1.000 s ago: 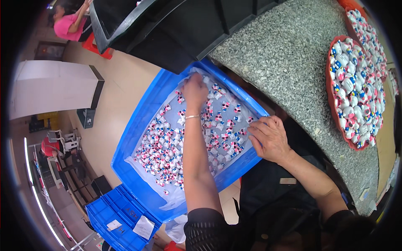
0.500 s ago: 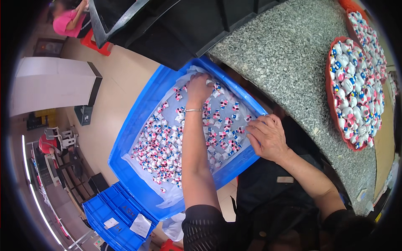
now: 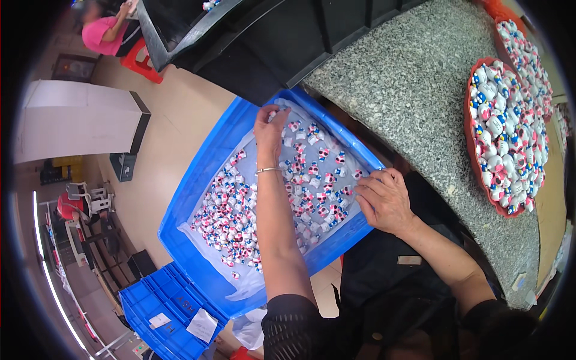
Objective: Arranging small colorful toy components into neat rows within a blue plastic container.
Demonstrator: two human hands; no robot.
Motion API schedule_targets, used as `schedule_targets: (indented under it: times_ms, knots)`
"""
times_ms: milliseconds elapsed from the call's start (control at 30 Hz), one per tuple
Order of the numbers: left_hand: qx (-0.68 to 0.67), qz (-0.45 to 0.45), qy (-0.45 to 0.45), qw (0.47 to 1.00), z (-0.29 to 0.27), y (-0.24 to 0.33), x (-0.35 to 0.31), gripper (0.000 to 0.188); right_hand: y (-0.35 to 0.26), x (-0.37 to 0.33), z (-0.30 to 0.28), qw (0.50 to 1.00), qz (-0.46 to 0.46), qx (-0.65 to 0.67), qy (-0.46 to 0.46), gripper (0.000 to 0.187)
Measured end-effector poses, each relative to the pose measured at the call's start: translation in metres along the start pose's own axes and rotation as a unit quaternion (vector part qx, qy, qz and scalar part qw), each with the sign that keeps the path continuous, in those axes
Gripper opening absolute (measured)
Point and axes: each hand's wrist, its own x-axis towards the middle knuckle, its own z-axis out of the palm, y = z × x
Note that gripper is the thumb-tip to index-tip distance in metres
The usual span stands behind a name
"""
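Observation:
A blue tub (image 3: pixel 191 191), lined with thin whitish sheeting, holds many small white figurines (image 3: pixel 231 213) with pink and blue parts. They lie heaped at the left and more scattered at the right. My left hand (image 3: pixel 269 128) is at the tub's far end, its fingers and thumb closed round a small figurine (image 3: pixel 273 114) that shows only partly. A bracelet circles that wrist. On the tub's right rim rests my right hand (image 3: pixel 386 201), its fingers bent over the edge; their tips are partly hidden.
A speckled stone counter (image 3: pixel 384 78) runs along the right, bearing red trays (image 3: pixel 474 156) full of figurines. A black crate (image 3: pixel 258 45) juts over the tub's far end. Blue folded crate parts (image 3: pixel 162 306) lie at lower left. Beyond, a person in pink (image 3: pixel 103 33) sits on a red stool.
My left hand has shifted slightly left and lifted from among the figurines, its fingers now closed together. Figurines near the far end lie differently. My right hand stays on the rim.

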Motion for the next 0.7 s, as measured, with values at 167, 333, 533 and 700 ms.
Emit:
schedule_targets:
  times_ms: [167,333,533,700]
  knots:
    - [0.181,0.096,0.061,0.977,0.007,-0.009,0.017,0.024,-0.002,0.001,-0.002,1.000,-0.003,-0.005,0.000,0.017]
    - [0.219,0.105,0.105,0.964,0.007,-0.026,0.022,0.022,0.000,0.002,-0.002,1.000,0.001,0.001,-0.001,0.016]
    - [0.445,0.264,0.086,0.851,-0.007,-0.052,0.033,0.019,0.004,-0.006,0.002,0.997,-0.045,-0.057,-0.007,0.014]
    - [0.531,0.318,-0.001,0.786,-0.027,-0.068,0.054,0.043,0.009,-0.012,0.012,0.997,-0.059,-0.033,0.024,0.018]
